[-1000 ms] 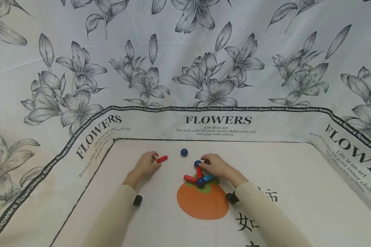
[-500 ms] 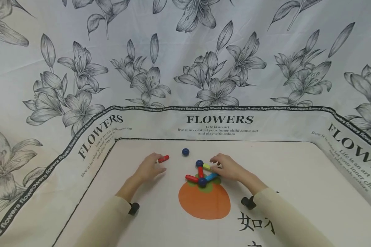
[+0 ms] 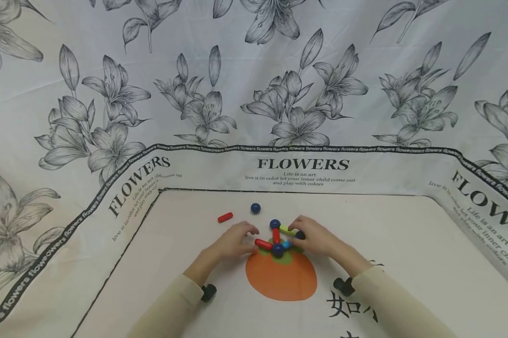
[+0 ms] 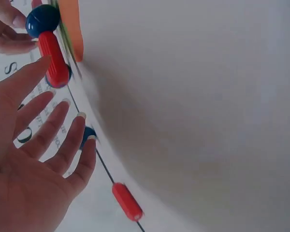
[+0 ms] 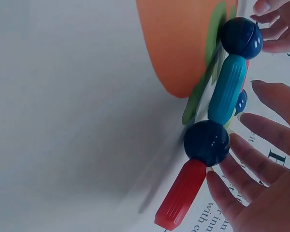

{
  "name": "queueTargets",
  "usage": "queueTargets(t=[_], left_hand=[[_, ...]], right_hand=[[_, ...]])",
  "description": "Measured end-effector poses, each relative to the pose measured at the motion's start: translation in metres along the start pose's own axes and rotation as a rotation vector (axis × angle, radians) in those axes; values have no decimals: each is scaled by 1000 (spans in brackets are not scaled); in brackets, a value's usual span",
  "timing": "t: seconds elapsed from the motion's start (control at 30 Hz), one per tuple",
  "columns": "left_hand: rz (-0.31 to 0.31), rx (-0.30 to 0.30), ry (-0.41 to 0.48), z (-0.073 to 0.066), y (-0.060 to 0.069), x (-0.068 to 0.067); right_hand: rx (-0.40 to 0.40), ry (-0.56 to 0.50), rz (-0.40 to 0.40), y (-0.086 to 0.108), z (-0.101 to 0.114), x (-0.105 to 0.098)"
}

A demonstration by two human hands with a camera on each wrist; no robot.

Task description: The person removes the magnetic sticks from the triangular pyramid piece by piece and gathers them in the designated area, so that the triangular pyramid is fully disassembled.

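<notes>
A built piece of magnetic rods and balls lies on the printed orange fruit. Its front dark blue ball (image 3: 277, 249) joins a red rod (image 3: 264, 244), a blue rod (image 5: 227, 89) and an upright-looking red rod (image 3: 276, 235) leading to a back ball (image 3: 274, 224). From there a yellow rod (image 3: 285, 229) runs to the right ball (image 5: 207, 143). Another red rod (image 5: 181, 195) sticks out of that ball. My left hand (image 3: 234, 240) is at the left red rod, thumb against or just beside it, fingers spread. My right hand (image 3: 317, 238) reaches round the right ball with extended fingers.
A loose red rod (image 3: 225, 217) lies at the back left of the pale tabletop cloth (image 3: 182, 211). Near it sits a single dark blue ball (image 3: 255, 208). Flower-printed fabric (image 3: 296, 94) rises behind the table.
My left hand has left the loose red rod and moved right to the built piece. My right hand has slid off the back ball to the right ball, exposing the yellow rod.
</notes>
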State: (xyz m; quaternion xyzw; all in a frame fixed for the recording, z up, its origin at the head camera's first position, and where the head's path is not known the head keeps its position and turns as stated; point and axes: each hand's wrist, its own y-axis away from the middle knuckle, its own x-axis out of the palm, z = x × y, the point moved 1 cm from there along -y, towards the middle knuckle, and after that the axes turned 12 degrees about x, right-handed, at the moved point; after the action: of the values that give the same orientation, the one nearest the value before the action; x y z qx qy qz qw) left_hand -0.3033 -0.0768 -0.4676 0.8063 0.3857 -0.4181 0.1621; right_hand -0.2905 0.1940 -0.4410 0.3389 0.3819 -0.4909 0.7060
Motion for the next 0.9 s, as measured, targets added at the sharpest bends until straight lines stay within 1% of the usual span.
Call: queueTargets(t=[0.13, 0.27, 0.37, 0.57, 0.77, 0.9], left_hand=[[20, 7, 35, -5, -6, 7], [18, 8, 74, -7, -10, 13], [17, 8, 83, -7, -12, 15], [9, -7, 91, -9, -13, 16], [5, -11, 92, -10, -14, 15], [0, 0, 92, -12, -13, 13]], right_hand=[[-16, 11, -4, 3, 4, 1], [-55, 29, -8, 5, 6, 4], [-92, 29, 2, 5, 8, 6], [-181, -29, 66, 5, 14, 11], [-214, -78, 93, 3, 19, 18], [-220, -77, 92, 0, 19, 20]])
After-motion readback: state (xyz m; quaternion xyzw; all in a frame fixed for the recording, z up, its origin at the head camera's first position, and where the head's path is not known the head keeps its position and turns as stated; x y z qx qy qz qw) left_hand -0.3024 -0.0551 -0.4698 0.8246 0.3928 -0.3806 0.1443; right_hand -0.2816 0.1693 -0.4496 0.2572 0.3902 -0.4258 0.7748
